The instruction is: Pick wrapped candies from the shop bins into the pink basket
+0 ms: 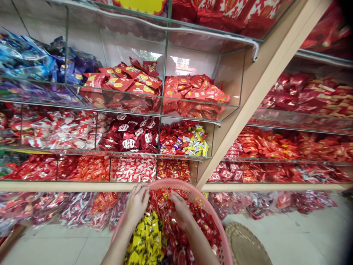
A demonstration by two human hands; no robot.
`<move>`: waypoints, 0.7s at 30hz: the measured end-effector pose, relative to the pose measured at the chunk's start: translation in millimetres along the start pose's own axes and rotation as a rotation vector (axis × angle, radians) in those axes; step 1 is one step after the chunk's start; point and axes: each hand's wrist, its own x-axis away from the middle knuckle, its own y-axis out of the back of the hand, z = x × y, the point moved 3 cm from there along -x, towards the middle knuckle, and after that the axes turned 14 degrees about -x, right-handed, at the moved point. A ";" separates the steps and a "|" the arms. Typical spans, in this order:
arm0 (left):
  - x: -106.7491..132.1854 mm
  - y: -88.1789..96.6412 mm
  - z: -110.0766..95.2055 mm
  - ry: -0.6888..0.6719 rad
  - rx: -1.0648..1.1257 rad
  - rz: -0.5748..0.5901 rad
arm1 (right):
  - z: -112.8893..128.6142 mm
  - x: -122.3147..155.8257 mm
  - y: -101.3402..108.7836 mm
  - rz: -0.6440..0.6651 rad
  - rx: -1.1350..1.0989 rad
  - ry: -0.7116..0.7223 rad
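Observation:
A pink plastic basket (pixel 222 235) stands in front of me, filled with wrapped candies. Red-wrapped candies (pixel 202 221) take up its back and right side, and yellow-wrapped candies (pixel 146 239) lie at the left front. My left hand (pixel 138 204) is on the basket's back left rim with its fingers bent over it, beside the red candies. Deeper among the red candies is my right hand (pixel 180 211), its fingers curled and touching wrappers. Its fingertips are partly hidden, and I cannot make out how many pieces are in them.
Glass-fronted shelves (pixel 198 117) of bagged and wrapped sweets rise behind the basket. A wooden post (pixel 237 110) slants between two shelf sections. Clear bags of sweets (pixel 79 208) lie under the bottom ledge. A round woven-edged stool (pixel 246 244) stands right of the basket on the tiled floor.

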 end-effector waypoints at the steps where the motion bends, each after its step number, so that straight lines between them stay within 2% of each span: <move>1: -0.2 0.3 -0.1 0.002 -0.001 -0.002 | -2.6 -0.2 -1.0 0.016 0.058 -0.006; 4: -0.5 0.5 -0.5 0.008 -0.002 0.016 | -8.2 -5.1 -2.7 0.072 0.234 0.087; 8: -0.5 0.4 -1.3 0.003 0.014 0.036 | -7.8 -16.6 -1.3 0.046 0.441 0.427; 11: -0.5 0.3 -1.1 0.012 0.018 0.037 | -7.4 -22.6 -5.1 0.037 0.639 0.590; 16: -0.9 2.2 -1.9 0.002 0.035 0.013 | -5.4 -23.5 -21.5 0.061 0.838 0.692; 21: -0.7 3.4 -2.7 0.005 0.033 0.010 | -2.8 -22.0 -31.6 -0.004 0.982 0.720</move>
